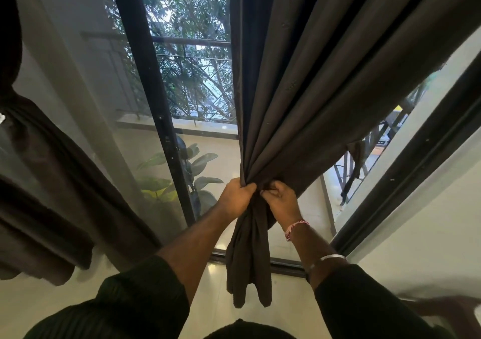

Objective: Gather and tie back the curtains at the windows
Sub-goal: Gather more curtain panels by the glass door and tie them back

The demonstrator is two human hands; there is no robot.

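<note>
A dark brown curtain [307, 83] hangs in front of the glass door and narrows into a tight bunch at mid-height. My left hand [235, 195] grips the left side of that bunch, fingers curled round the folds. My right hand [279, 199] pinches the fabric at the same spot from the right, fingertips pressed into the gather. Below both hands the curtain's loose end [247, 265] hangs down in narrow folds over the floor. A second dark curtain [39, 182] is bunched at the far left, with a pale tie just visible at the frame edge.
A black door frame [156, 104] divides the glass; a sheer grey curtain [86, 104] covers the left pane. Outside are a potted plant [187, 172], a balcony railing [192, 42] and trees. A black sliding track [416, 161] runs along the right beside a white wall.
</note>
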